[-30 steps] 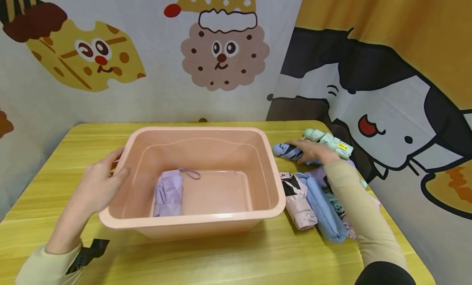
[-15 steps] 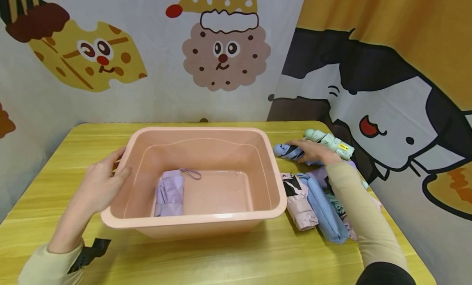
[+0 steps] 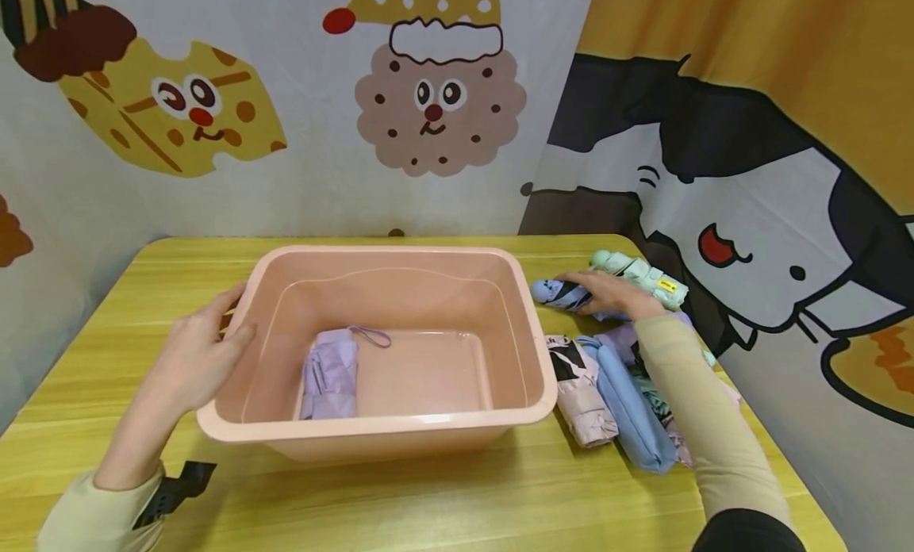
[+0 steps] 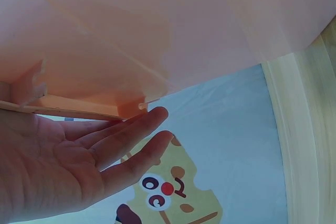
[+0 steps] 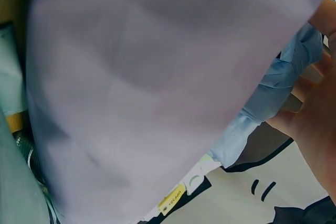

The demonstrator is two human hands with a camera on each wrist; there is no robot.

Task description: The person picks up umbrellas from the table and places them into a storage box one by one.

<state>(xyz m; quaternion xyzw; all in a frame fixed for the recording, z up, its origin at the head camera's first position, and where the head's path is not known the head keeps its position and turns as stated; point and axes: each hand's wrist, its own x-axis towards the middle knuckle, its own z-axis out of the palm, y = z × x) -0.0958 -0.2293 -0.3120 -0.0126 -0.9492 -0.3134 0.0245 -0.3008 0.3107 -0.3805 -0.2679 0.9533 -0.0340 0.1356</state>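
My left hand [image 3: 203, 352] rests on the left rim of a pink plastic tub [image 3: 400, 429], thumb over the edge. In the left wrist view its fingers [image 4: 134, 137] lie fairly straight and spread outside, below the rim. A lavender folded umbrella [image 3: 330, 375] with a wrist loop lies inside the tub at the left. To the right of the tub, my right hand [image 3: 610, 293] grips a blue patterned folded umbrella [image 3: 560, 293]. In the right wrist view, fingers curl around this blue umbrella [image 5: 278, 80], partly hidden behind a large lavender surface close to the camera.
A mint folded umbrella [image 3: 643, 276] lies behind the right hand. Nearer are a pink-and-black one [image 3: 584, 397], a plain blue one [image 3: 635, 413] and several others partly under the right forearm. The yellow wood-grain table [image 3: 400, 504] meets a cartoon-printed curtain [image 3: 307, 195] at the back.
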